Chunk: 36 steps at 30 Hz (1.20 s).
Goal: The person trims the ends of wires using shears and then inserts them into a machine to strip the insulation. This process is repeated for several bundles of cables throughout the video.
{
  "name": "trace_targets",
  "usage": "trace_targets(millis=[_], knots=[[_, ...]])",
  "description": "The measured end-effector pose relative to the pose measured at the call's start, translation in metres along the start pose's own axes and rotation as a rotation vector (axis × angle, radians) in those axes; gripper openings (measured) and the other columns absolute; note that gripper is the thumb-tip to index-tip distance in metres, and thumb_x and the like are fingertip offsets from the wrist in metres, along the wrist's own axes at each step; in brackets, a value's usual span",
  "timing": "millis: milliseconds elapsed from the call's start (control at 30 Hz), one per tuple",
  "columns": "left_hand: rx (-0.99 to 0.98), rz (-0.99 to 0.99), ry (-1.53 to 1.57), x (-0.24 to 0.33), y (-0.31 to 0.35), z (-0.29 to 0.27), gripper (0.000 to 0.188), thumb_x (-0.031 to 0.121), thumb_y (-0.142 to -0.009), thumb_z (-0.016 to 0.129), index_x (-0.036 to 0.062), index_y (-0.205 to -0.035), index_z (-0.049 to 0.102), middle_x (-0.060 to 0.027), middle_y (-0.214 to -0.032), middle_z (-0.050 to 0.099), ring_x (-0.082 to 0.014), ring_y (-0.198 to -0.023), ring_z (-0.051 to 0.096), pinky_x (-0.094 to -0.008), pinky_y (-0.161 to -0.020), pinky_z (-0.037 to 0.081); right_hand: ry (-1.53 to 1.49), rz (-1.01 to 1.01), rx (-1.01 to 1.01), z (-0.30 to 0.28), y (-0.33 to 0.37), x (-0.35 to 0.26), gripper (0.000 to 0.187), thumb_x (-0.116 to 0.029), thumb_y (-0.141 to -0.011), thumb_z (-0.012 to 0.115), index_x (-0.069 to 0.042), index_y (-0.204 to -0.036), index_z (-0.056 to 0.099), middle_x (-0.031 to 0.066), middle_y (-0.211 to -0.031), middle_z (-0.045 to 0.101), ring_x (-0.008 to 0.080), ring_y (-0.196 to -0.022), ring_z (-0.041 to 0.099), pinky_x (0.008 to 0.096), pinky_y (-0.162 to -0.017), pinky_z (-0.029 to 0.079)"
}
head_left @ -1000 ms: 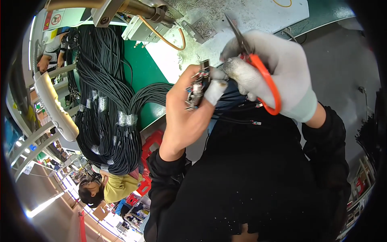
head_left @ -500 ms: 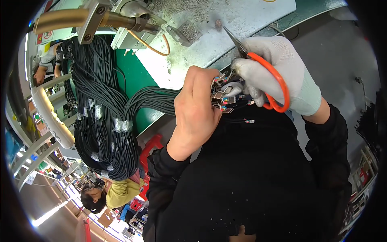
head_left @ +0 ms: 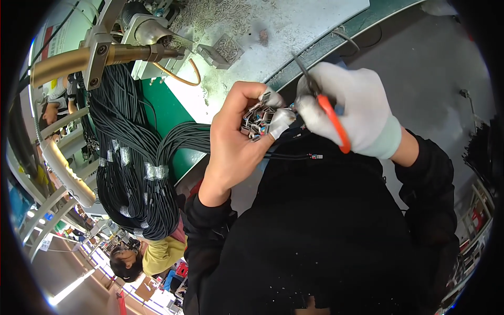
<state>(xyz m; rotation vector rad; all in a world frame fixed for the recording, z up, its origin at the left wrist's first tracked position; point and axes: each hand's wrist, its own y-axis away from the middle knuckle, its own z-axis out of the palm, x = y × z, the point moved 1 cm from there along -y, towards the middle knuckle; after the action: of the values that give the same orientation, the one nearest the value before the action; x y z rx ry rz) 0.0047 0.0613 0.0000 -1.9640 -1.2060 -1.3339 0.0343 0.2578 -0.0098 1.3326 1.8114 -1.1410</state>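
My left hand (head_left: 233, 139), bare with white covers on the thumb and one fingertip, is curled around a bundle of cable ends. Small metal connectors (head_left: 257, 122) with coloured wires poke out between its thumb and fingers. From that grip the black cables (head_left: 184, 137) run left. My right hand (head_left: 357, 107), in a white glove, holds scissors (head_left: 336, 126) with orange handles, their dark pointed blades slanting up and away from me. The right fingertips are just right of the connectors; whether they touch one is unclear. One loose cable end (head_left: 315, 156) sticks out below the hands.
A thick hank of black cables (head_left: 126, 136), tied with clear wrap, hangs at the left of the green bench (head_left: 148, 102). A machine with a brass-coloured cylinder (head_left: 68, 65) overhangs the white board (head_left: 247, 68), which is littered with metal bits. A person in yellow (head_left: 163, 255) sits lower left.
My left thumb and finger have spread, baring more connectors. The right hand has drawn slightly down with the scissors, whose blades now point more steeply up. The whole view has shifted a little.
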Motion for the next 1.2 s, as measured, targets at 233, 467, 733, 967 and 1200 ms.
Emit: trace_targets(millis=[233,467,733,967,1200], knots=[[0.079,0.228,0.047,-0.001,0.003,-0.005,0.023,-0.002,-0.080,0.071,0.0006,-0.099,0.058,-0.0076,-0.088,0.064,-0.0153,-0.075,0.064,-0.0237,-0.067,0.050,-0.559,0.497,-0.428,-0.010,-0.013,0.002,0.028,-0.026,-0.088,0.061,0.001,-0.079,0.059,0.0091,-0.062,0.061,0.0186,-0.052,0.062,0.0278,-0.053,0.052],[-0.165,0.737,-0.433,0.001,-0.002,-0.018,0.012,0.001,-0.087,0.063,0.0007,-0.099,0.059,-0.0099,-0.087,0.064,-0.0156,-0.073,0.065,-0.0257,-0.058,0.051,-1.091,0.926,-0.584,0.004,-0.002,0.001,0.028,-0.027,-0.086,0.062,0.000,-0.078,0.058,0.0101,-0.065,0.062,0.0195,-0.055,0.063,0.0295,-0.056,0.053],[-0.154,-0.309,0.803,-0.003,0.004,-0.028,0.019,0.000,-0.086,0.064,0.0002,-0.103,0.055,-0.0054,-0.085,0.064,-0.0068,-0.063,0.054,-0.0215,-0.049,0.043,-0.115,0.107,-0.238,0.011,-0.020,-0.007,0.015,-0.018,-0.078,0.068,-0.005,-0.081,0.060,0.0084,-0.063,0.057,0.0221,-0.054,0.059,0.0302,-0.054,0.048],[0.000,-0.348,0.753,0.004,0.005,-0.030,0.017,-0.004,-0.084,0.065,0.0015,-0.096,0.054,-0.0020,-0.080,0.062,-0.0032,-0.062,0.050,-0.0184,-0.052,0.040,0.256,-0.293,0.014,0.008,-0.028,-0.014,0.026,-0.015,-0.068,0.075,-0.007,-0.091,0.066,0.0047,-0.067,0.057,0.0217,-0.060,0.058,0.0304,-0.058,0.049],[0.263,-0.186,0.419,0.011,0.000,-0.008,0.019,-0.008,-0.080,0.066,0.0022,-0.091,0.055,0.0011,-0.080,0.062,-0.0006,-0.066,0.052,-0.0158,-0.058,0.042,0.590,-0.332,0.091,0.012,-0.008,-0.009,0.025,-0.018,-0.070,0.076,-0.008,-0.091,0.067,0.0037,-0.061,0.051,0.0216,-0.056,0.055,0.0287,-0.059,0.051]])
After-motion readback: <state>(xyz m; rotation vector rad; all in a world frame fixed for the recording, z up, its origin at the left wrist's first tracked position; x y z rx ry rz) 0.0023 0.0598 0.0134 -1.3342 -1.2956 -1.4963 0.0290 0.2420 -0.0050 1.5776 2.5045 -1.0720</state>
